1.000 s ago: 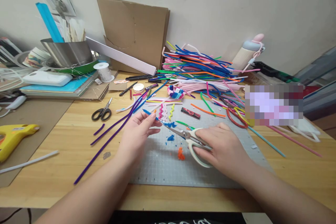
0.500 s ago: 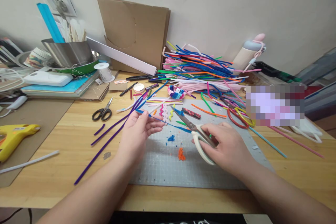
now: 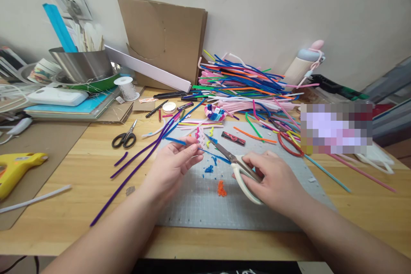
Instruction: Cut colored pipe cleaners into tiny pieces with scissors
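Observation:
My left hand [image 3: 180,160] pinches a blue pipe cleaner [image 3: 175,141] between thumb and fingers. One end sticks out to the left; the thinner other end runs right to the scissors. In my right hand [image 3: 269,175] are white-handled scissors [image 3: 224,149], their blades pointing up and left beside the pipe cleaner's right end. Whether the blades touch it I cannot tell. Below, on the grey cutting mat [image 3: 199,209], lie blue fuzz clippings [image 3: 209,169] and a small heap of orange fuzz [image 3: 221,189].
Purple pipe cleaners [image 3: 128,188] and black scissors [image 3: 124,138] lie left of the mat. A yellow glue gun [image 3: 22,171] rests at the far left. Behind the mat is a big pile of coloured pipe cleaners [image 3: 244,81]. Red-handled scissors [image 3: 290,144] lie at the right.
My left thumb and fingers have shifted right along the pipe cleaner, closer to the scissors. More blue fuzz lies on the mat. My right hand has stayed almost in place.

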Motion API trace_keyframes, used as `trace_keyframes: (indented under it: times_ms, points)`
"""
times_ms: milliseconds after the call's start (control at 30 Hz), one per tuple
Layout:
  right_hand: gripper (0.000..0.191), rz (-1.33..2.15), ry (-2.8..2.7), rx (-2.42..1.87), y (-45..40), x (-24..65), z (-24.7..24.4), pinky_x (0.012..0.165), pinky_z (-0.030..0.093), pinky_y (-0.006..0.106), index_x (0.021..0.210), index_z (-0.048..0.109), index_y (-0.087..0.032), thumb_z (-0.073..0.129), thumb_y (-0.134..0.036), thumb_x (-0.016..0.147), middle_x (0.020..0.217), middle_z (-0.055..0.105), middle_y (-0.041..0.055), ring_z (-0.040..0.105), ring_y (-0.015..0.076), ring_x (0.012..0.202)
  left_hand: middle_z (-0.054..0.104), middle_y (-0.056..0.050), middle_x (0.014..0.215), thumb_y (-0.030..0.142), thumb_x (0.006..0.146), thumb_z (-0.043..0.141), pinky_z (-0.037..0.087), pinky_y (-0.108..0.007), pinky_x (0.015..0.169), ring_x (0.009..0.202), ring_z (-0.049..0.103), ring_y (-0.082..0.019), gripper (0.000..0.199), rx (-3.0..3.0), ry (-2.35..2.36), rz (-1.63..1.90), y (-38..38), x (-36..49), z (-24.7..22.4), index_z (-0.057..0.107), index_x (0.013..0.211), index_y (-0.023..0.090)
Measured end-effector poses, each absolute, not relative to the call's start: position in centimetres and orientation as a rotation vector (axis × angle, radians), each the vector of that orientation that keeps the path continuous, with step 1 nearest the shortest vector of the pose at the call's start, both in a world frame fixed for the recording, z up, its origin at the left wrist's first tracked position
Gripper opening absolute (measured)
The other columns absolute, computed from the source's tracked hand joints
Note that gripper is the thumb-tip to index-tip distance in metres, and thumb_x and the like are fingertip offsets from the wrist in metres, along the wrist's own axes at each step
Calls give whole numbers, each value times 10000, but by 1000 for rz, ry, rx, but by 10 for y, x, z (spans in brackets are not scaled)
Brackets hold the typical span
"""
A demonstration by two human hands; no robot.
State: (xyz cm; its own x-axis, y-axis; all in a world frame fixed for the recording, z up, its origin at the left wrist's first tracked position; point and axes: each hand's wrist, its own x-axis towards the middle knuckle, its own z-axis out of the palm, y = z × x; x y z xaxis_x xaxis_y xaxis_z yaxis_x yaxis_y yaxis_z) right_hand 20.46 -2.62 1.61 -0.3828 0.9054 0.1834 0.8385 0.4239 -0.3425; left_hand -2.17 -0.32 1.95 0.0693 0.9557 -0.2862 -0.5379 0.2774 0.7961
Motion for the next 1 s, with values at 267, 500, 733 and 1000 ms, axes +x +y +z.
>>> trace_keyframes:
  times_ms: [267, 500, 733, 1000]
  points:
    - [170, 110, -2328, -1418, -24, 209, 22, 698, 283, 333, 849, 545, -206, 578, -368, 807, 778, 641, 6, 544, 182, 714, 742, -76, 734, 340, 705, 762, 577, -275, 682, 712, 710, -182, 256, 853, 1137, 1405, -3, -24, 23, 659, 772, 117]
    - [161, 23, -2360, -1383, -24, 211, 22, 736, 278, 353, 883, 587, -222, 612, -353, 792, 865, 689, 24, 566, 209, 803, 747, -81, 762, 372, 733, 734, 572, -289, 677, 720, 713, -189, 284, 834, 1110, 1438, -1, -25, 23, 564, 811, 159]
    - [146, 69, -2397, -1354, -26, 208, 20, 718, 277, 344, 886, 578, -219, 604, -343, 815, 842, 681, 10, 546, 192, 766, 705, -6, 702, 320, 718, 755, 567, -246, 651, 662, 695, -142, 274, 781, 1041, 1457, -1, -24, 20, 547, 824, 175]
    - [142, 72, -2392, -1320, -27, 208, 19, 714, 283, 337, 879, 586, -211, 610, -338, 819, 825, 673, -1, 536, 174, 742, 658, 17, 674, 338, 669, 791, 548, -226, 638, 638, 643, -105, 298, 676, 1017, 1436, 0, -24, 20, 568, 751, 159]
